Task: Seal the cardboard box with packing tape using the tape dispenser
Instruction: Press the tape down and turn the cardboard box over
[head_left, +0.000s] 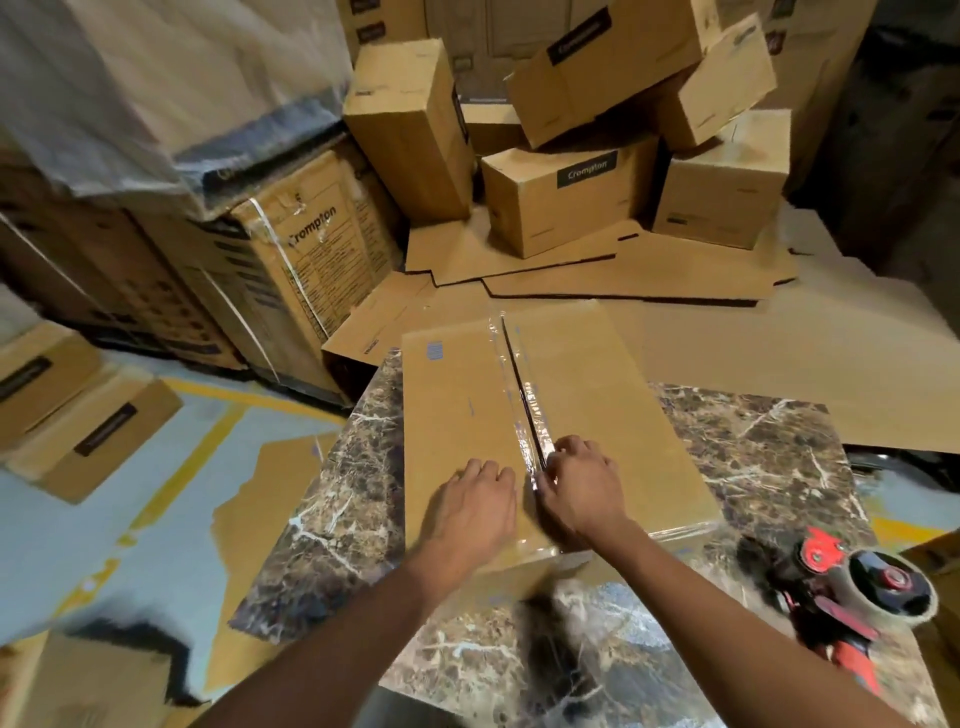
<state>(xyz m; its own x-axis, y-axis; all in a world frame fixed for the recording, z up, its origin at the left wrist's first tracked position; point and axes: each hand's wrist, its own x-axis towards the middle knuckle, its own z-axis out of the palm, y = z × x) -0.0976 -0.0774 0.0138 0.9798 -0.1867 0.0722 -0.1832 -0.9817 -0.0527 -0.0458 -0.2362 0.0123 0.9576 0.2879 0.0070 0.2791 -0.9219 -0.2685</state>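
Left grip (470, 501) lies spread on the cardboard box (602, 395) beneath; right grip (582, 483) curls on its seam's packing tape (525, 395), pinch or press unclear. Tape seems thin, clingy; stiff lid should bear pressing.

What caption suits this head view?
Left hand rests on the cardboard box, right hand touches packing tape at its seam; tape dispenser lies beside.

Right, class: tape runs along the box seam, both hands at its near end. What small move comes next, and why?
Probably slide the right hand along the tape, pressing it flat: it looks wrinkled, the left hand rests on the box, and the tape dispenser lies aside.
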